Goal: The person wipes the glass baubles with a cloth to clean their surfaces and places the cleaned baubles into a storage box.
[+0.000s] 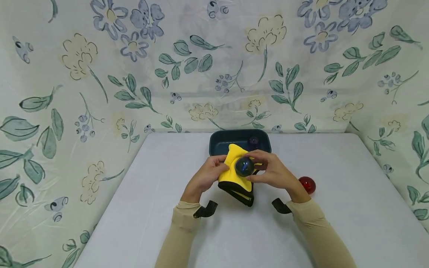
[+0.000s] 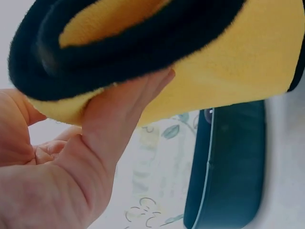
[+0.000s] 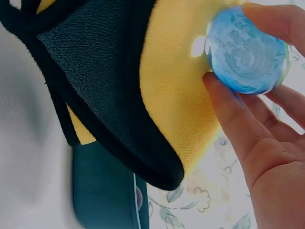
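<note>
My left hand (image 1: 213,172) grips a folded yellow cloth (image 1: 231,163) with black edging, thumb on the near face. In the left wrist view the cloth (image 2: 238,67) hangs in folds over the fingers. A glass ball (image 1: 244,166) is pinched between the thumb and fingers of my right hand (image 1: 273,172), right against the cloth. It looks dark blue from the head view; in the right wrist view the ball (image 3: 248,52) shows light blue swirls. The cloth's dark grey reverse side (image 3: 95,62) also shows there.
Behind the hands stands a dark teal tray (image 1: 218,143) with a dark purple ball (image 1: 253,141) inside. A red ball (image 1: 307,185) lies on the white table (image 1: 151,193) beside my right wrist. A flower-patterned curtain (image 1: 214,93) closes off the back.
</note>
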Demonstrator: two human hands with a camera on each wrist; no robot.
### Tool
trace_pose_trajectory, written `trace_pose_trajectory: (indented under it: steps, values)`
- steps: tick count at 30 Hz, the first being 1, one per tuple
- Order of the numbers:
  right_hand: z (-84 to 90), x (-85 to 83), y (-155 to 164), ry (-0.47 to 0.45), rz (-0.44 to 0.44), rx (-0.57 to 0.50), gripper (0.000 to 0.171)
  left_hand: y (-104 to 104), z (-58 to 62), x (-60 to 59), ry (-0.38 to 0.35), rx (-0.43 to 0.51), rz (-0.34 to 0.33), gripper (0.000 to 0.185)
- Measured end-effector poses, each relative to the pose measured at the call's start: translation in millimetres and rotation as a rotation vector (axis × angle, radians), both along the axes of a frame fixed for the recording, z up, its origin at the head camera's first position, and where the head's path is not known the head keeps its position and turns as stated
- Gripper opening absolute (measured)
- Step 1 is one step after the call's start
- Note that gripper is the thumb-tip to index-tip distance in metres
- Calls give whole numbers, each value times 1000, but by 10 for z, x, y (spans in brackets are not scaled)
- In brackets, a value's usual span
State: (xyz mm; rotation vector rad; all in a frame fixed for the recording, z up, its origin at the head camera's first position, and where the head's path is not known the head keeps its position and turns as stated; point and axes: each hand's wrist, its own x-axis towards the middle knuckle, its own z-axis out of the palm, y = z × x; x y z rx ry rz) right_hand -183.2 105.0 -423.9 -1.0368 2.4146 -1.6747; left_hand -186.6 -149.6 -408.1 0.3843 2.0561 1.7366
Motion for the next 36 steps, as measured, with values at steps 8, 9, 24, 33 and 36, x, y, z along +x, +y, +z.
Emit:
trace_pose_trajectory:
  steps: [8,9,24,33,36]
  values:
    - [18,13,-4,-48,-59,-52,63,-1,-30,-25,-43,61,-38,49]
    - [24,17,0,-53,-71,-56,63,0,-33,-29,-43,74,-44,49]
    - [66,2,19,-90,-124,-101,60,18,-313,-186,-209,198,-82,53]
    - [117,-57,17,-86,-152,-128,57,-53,-530,-294,-243,38,-121,49]
    - [143,-95,11,-83,-167,-133,57,-109,-572,-313,-221,-76,-111,47]
